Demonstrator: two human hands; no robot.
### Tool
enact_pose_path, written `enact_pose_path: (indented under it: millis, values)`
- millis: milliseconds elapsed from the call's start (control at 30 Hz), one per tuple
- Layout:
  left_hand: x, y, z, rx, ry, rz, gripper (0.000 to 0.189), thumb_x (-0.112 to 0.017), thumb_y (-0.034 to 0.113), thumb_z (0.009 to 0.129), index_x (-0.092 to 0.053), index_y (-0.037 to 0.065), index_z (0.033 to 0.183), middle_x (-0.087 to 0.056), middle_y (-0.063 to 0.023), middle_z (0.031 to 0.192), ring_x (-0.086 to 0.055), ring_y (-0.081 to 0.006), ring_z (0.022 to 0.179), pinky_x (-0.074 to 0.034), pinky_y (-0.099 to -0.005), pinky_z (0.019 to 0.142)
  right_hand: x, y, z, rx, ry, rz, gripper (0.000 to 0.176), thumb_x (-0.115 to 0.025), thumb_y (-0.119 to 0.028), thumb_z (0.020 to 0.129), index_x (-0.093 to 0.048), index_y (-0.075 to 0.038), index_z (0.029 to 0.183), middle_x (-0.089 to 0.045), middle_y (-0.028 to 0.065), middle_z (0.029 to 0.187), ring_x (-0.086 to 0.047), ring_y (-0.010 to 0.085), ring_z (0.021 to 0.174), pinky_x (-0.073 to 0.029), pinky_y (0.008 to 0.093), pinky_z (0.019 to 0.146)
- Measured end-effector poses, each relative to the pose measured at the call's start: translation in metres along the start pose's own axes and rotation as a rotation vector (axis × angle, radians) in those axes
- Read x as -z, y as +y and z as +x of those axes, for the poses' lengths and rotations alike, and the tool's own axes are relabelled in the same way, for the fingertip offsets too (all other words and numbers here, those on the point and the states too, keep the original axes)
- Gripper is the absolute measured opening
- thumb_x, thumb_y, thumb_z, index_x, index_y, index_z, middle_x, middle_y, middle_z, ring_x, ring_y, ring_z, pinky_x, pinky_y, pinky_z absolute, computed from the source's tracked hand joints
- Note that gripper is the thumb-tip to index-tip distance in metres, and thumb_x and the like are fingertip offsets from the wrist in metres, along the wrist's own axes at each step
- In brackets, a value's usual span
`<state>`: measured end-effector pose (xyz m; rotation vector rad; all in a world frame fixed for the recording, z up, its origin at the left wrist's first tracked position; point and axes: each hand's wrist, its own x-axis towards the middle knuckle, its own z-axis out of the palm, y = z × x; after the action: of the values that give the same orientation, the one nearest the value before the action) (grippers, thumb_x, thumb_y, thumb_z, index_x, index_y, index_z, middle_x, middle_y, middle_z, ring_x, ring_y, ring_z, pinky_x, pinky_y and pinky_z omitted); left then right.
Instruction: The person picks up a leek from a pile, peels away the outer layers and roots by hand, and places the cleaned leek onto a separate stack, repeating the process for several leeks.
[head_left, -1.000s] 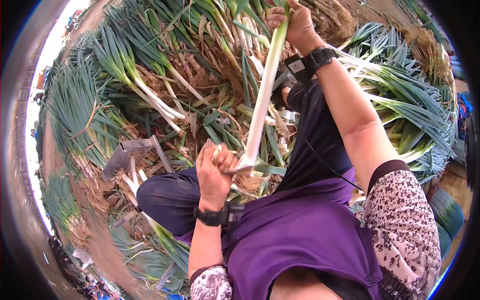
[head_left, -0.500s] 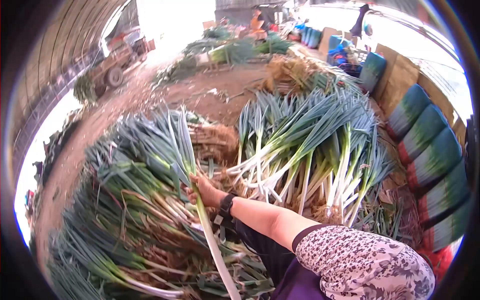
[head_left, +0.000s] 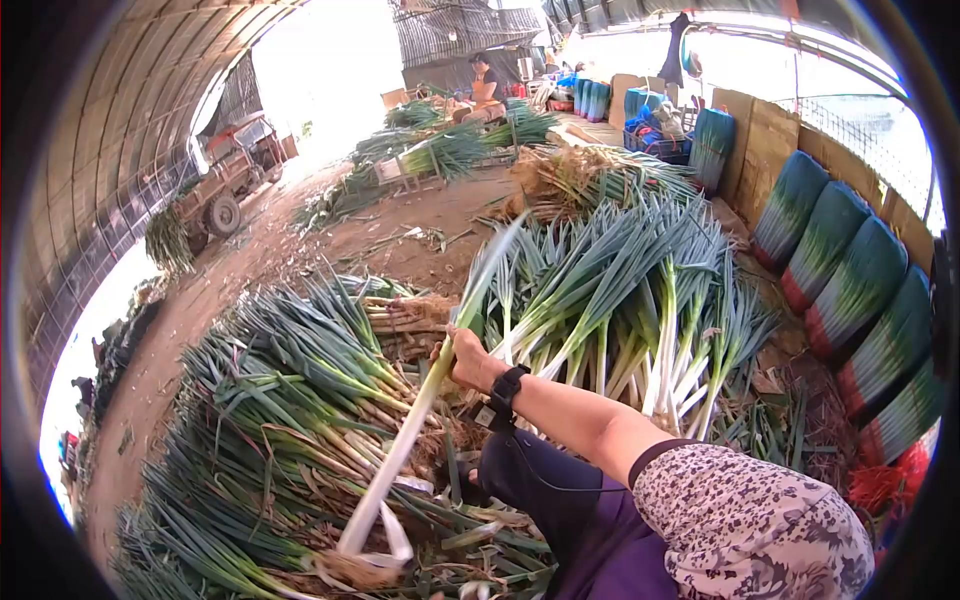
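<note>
My right hand [head_left: 470,360] reaches in from the lower right, closed around the green upper part of a leek [head_left: 400,455]. The leek slants, its leaves up and blurred by motion, its white shank pointing down left. Near its low end, a pale strip of outer layer [head_left: 397,535] loops out beside brown roots. Left of and below the hand lies a heap of untrimmed leeks [head_left: 290,360] with brown-streaked stalks. Just past the hand, a pile of cleaner leeks [head_left: 600,300] shows white shanks and fanned green leaves. My left hand is out of view.
Packed leek bundles [head_left: 840,270] lean along the boards on the right. A red net [head_left: 890,485] lies below them. Further back, a person [head_left: 485,90] sits among more leeks [head_left: 445,150]. A loaded vehicle [head_left: 225,190] stands at the left. My bent knee [head_left: 530,480] is close below my arm.
My right hand has moved right and slightly up with the leek. The leek has swung from leaning left to leaning right, and its root end now shows at the lower left.
</note>
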<state>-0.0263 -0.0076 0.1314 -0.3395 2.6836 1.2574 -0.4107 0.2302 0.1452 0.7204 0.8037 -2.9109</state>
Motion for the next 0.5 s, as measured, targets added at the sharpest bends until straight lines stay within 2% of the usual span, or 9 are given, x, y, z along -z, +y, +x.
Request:
enact_pose_path:
  millis: [33,100,167,233,300,333,400,433,500]
  values:
    - [-0.027,-0.013,0.027,-0.100,0.124,-0.065,0.031,-0.064,0.022,0.088,-0.060,-0.007,0.100,-0.065,-0.0129,0.087,-0.059,-0.0180,0.074,-0.048,-0.0314,0.067,-0.001,-0.006,-0.013,0.005,-0.015,0.008,0.026,-0.044,-0.033,0.097,-0.042,-0.008,0.096,-0.046,0.0083,0.073,-0.050,0.0240,0.059,-0.047,0.0429,0.056]
    - [-0.072,-0.034,0.078,-0.291,0.357,-0.190,0.037,-0.065,0.022,0.087,-0.058,-0.007,0.109,-0.063,-0.0143,0.096,-0.060,-0.0211,0.082,-0.048,-0.0332,0.071,0.009,-0.012,-0.041,0.018,-0.089,0.144,0.014,-0.041,-0.022,0.099,-0.040,-0.007,0.100,-0.048,0.0105,0.081,-0.052,0.0282,0.071,-0.048,0.0482,0.063]
    - [-0.080,0.000,0.115,-0.424,0.440,-0.233,0.048,-0.062,0.013,0.088,-0.040,0.003,0.130,-0.052,-0.0129,0.114,-0.055,-0.0181,0.093,-0.048,-0.0229,0.065,0.017,-0.018,-0.064,-0.006,-0.086,0.217,0.014,-0.047,-0.016,0.096,-0.040,-0.005,0.099,-0.047,0.0117,0.086,-0.053,0.0286,0.072,-0.053,0.0456,0.070]
    - [-0.065,0.063,0.120,-0.278,0.168,-0.675,0.087,-0.067,0.012,0.085,-0.007,0.007,0.147,-0.033,-0.0175,0.138,-0.044,-0.0276,0.115,-0.048,-0.0295,0.080,0.024,-0.018,-0.087,0.025,-0.062,0.392,0.014,-0.049,-0.013,0.095,-0.040,-0.004,0.099,-0.047,0.0115,0.088,-0.053,0.0281,0.078,-0.054,0.0462,0.073]
    - [-0.078,0.071,0.156,-0.362,0.178,-0.992,0.082,-0.067,0.015,0.086,-0.012,0.007,0.146,-0.041,-0.0149,0.132,-0.051,-0.0210,0.104,-0.048,-0.0268,0.073,0.032,-0.020,-0.113,0.009,-0.092,0.378,0.014,-0.051,-0.011,0.094,-0.040,-0.003,0.099,-0.047,0.0111,0.088,-0.052,0.0267,0.078,-0.054,0.0469,0.077]
    - [-0.077,0.081,0.163,-0.349,0.184,-0.985,0.082,-0.067,0.015,0.086,-0.012,0.007,0.146,-0.041,-0.0149,0.132,-0.051,-0.0210,0.104,-0.048,-0.0268,0.073,0.037,-0.019,-0.123,0.018,-0.112,0.382,0.014,-0.051,-0.011,0.094,-0.041,-0.003,0.098,-0.047,0.0115,0.089,-0.053,0.0268,0.080,-0.054,0.0474,0.078]
    - [-0.078,0.100,0.173,-0.276,0.062,-1.152,0.061,-0.062,0.023,0.090,-0.033,0.004,0.140,-0.057,-0.0077,0.108,-0.058,-0.0170,0.085,-0.045,-0.0283,0.068,0.049,-0.011,-0.122,0.048,-0.095,0.402,0.014,-0.053,-0.012,0.093,-0.043,-0.003,0.097,-0.050,0.0116,0.090,-0.056,0.0288,0.084,-0.052,0.0485,0.081]
    - [-0.078,0.101,0.171,-0.262,0.069,-1.148,0.061,-0.062,0.023,0.090,-0.033,0.004,0.140,-0.057,-0.0077,0.108,-0.058,-0.0170,0.085,-0.045,-0.0283,0.068,0.055,-0.007,-0.124,0.036,-0.086,0.400,0.014,-0.053,-0.012,0.093,-0.043,-0.003,0.097,-0.050,0.0116,0.090,-0.056,0.0288,0.084,-0.052,0.0485,0.081]
    - [-0.079,0.100,0.169,-0.204,-0.106,-1.236,0.022,-0.061,0.018,0.091,-0.057,0.002,0.106,-0.060,-0.0031,0.081,-0.051,-0.0091,0.060,-0.040,-0.0233,0.051,0.066,-0.009,-0.123,0.030,-0.102,0.350,0.012,-0.052,-0.011,0.093,-0.044,-0.003,0.096,-0.052,0.0110,0.090,-0.058,0.0297,0.085,-0.051,0.0487,0.081]
